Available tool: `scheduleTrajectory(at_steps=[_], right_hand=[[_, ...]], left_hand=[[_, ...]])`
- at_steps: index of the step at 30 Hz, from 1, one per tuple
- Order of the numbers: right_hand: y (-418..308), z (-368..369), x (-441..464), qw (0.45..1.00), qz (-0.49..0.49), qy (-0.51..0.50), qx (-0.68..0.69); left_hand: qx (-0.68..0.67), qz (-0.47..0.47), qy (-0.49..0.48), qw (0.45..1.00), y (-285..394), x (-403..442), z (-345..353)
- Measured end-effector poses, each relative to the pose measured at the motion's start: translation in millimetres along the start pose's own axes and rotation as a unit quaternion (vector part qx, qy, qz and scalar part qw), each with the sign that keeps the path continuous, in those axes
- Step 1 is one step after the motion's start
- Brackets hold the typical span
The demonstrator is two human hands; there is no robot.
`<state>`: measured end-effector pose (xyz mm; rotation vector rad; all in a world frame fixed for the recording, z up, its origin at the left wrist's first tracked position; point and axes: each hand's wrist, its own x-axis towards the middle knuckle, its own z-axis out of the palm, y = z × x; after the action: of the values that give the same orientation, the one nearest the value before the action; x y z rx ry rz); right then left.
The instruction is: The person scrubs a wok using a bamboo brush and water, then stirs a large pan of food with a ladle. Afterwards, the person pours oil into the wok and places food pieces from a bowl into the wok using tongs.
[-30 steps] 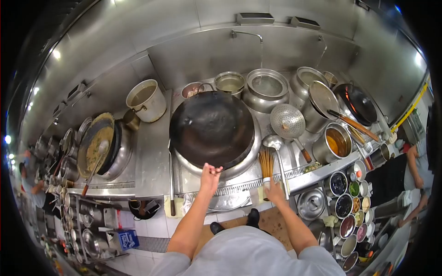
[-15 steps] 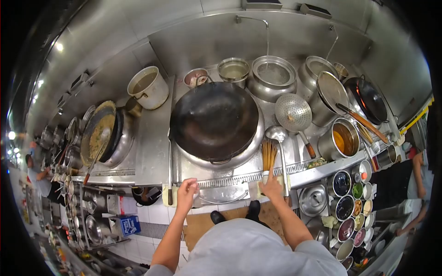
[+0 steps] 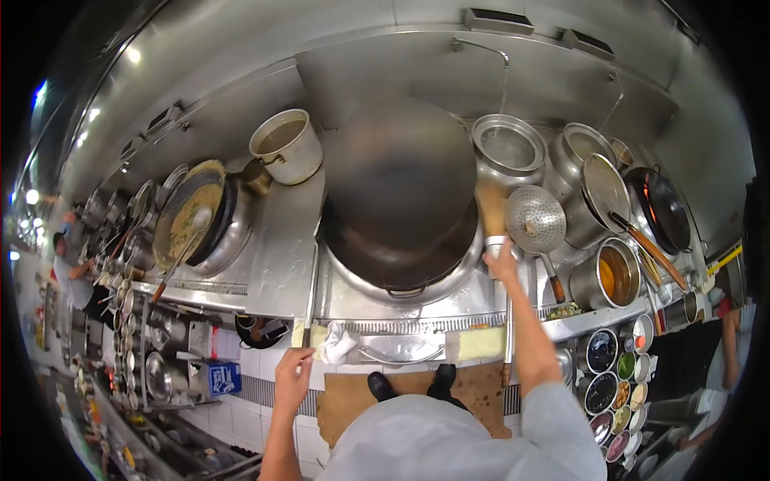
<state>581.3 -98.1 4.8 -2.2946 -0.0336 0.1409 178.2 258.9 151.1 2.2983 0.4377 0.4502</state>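
Observation:
My right hand [image 3: 502, 261] grips a bamboo wok brush [image 3: 492, 210] by its white-wrapped end, bristles pointing away from me at the wok's right side. The large dark wok [image 3: 405, 268] sits on a round steel stove ring; a blurred round dark patch covers its far part and hides what lies there. My left hand [image 3: 294, 370] is low at the counter's front edge, fingers curled together, beside the handle end of a long-handled tool [image 3: 311, 297]. Whether it holds that handle I cannot make out. A crumpled white cloth [image 3: 338, 343] lies just right of this hand.
A perforated skimmer [image 3: 536, 220] lies right of the brush, near a pot of orange liquid [image 3: 607, 272]. Water runs into a steel pot [image 3: 508, 144] behind. A tall pot [image 3: 286, 146] and second wok [image 3: 192, 212] stand left. Ingredient bowls [image 3: 601, 351] line the right; another person [image 3: 74, 272] is far left.
My right hand has lifted the brush from the counter and moved it forward to the wok's side. My left hand has lowered and shifted left, uncovering the cloth. The view has shifted.

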Motion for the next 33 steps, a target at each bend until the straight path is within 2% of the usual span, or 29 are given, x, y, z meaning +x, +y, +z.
scheduleTrajectory(at_steps=[3, 4, 5, 6, 7, 8, 9, 10, 12, 13, 14, 15, 16, 18, 19, 20, 21, 22, 23, 24, 25, 27, 28, 29, 31, 33], right_hand=[[-22.4, -8.3, 24.8, 0.998, 0.029, 0.013, -0.059], [-49.7, -27.8, 8.4, 0.998, -0.052, 0.022, -0.023], [-73.9, -46.2, -13.3, 0.992, -0.125, 0.03, 0.015], [-101.9, -61.1, -31.7, 0.992, -0.121, 0.029, 0.014], [-136.4, -77.1, -41.9, 0.972, -0.166, -0.122, -0.115], [-155.6, -86.7, -44.2, 0.911, -0.203, -0.267, -0.242], [-152.5, -76.3, -30.3, 0.864, -0.287, -0.322, -0.259], [-155.9, -68.7, -6.4, 0.815, -0.242, -0.432, -0.302], [-173.8, -64.6, 37.5, 0.818, -0.159, -0.341, -0.435], [-166.4, -48.2, 52.1, 0.879, -0.172, -0.133, -0.425], [-156.5, -33.7, 58.2, 0.9, -0.177, 0.077, -0.391], [-168.0, -18.9, 49.2, 0.923, -0.157, 0.14, -0.322], [-192.0, -15.2, 27.0, 0.938, -0.132, 0.087, -0.308], [-215.6, -10.1, -23.7, 0.891, -0.231, -0.108, -0.376], [-216.8, -13.1, -26.5, 0.892, -0.231, -0.105, -0.375], [-212.4, -19.0, -27.1, 0.881, -0.184, -0.269, -0.344], [-202.1, -26.6, -28.1, 0.843, -0.129, -0.427, -0.302], [-184.0, -36.2, -1.4, 0.851, -0.107, -0.386, -0.34], [-161.5, -47.1, 1.8, 0.897, -0.122, -0.186, -0.382], [-139.4, -58.3, 4.7, 0.916, -0.114, 0.018, -0.383], [-136.5, -77.5, -5.2, 0.94, -0.086, 0.071, -0.321], [-96.9, -100.0, -22.1, 0.981, -0.045, 0.139, -0.127], [-80.5, -110.2, -45.2, 0.991, -0.05, 0.122, 0.009], [-72.1, -122.5, -75.2, 0.982, -0.056, 0.105, 0.147], [-63.9, -137.4, -148.9, 0.947, 0.011, 0.025, 0.32], [-21.8, -127.2, -191.9, 0.922, 0.079, -0.003, 0.38]], left_hand=[[0.048, 0.051, -0.001, 0.998, -0.5, -4.6, -7.0], [0.078, 0.07, 0.006, 0.994, -2.3, -12.1, -7.9], [0.04, 0.02, 0.009, 0.999, -1.3, -15.0, -7.5], [0.04, 0.019, 0.005, 0.999, 1.5, -14.5, -9.0], [0.044, 0.044, -0.006, 0.998, 6.0, -9.6, -8.5], [0.045, 0.069, -0.018, 0.996, 9.9, -5.3, -7.0], [0.031, 0.076, -0.026, 0.996, 11.4, 0.2, -3.8], [0.028, 0.077, -0.024, 0.996, 15.4, 6.2, 2.5], [0.017, 0.139, -0.066, 0.988, 35.5, 26.1, 18.0], [0.004, 0.173, -0.068, 0.983, 40.3, 38.9, 33.3], [-0.007, 0.204, -0.073, 0.976, 43.8, 50.1, 51.5], [-0.016, 0.223, -0.076, 0.972, 53.7, 62.3, 69.6], [-0.024, 0.244, -0.077, 0.966, 63.3, 78.3, 89.2], [-0.028, 0.271, -0.067, 0.96, 63.0, 100.3, 137.6], [-0.027, 0.273, -0.067, 0.959, 64.5, 107.1, 154.4], [0.002, 0.239, -0.094, 0.966, 66.4, 110.1, 170.0], [0.03, 0.202, -0.123, 0.971, 64.6, 107.5, 179.6], [0.027, 0.202, -0.129, 0.97, 60.5, 101.7, 182.3], [0.063, 0.221, -0.1, 0.968, 58.1, 101.2, 184.1], [0.099, 0.242, -0.068, 0.963, 53.5, 105.8, 184.9], [0.149, 0.242, -0.095, 0.954, 36.5, 111.5, 181.9], [0.115, 0.291, -0.111, 0.943, -5.7, 123.1, 155.9], [0.097, 0.294, -0.098, 0.946, -28.5, 131.3, 145.4], [0.08, 0.298, -0.084, 0.947, -46.3, 143.0, 133.9], [0.131, 0.289, -0.005, 0.948, -60.8, 159.9, 103.5], [0.154, 0.283, -0.002, 0.947, -80.1, 183.7, 93.6]])
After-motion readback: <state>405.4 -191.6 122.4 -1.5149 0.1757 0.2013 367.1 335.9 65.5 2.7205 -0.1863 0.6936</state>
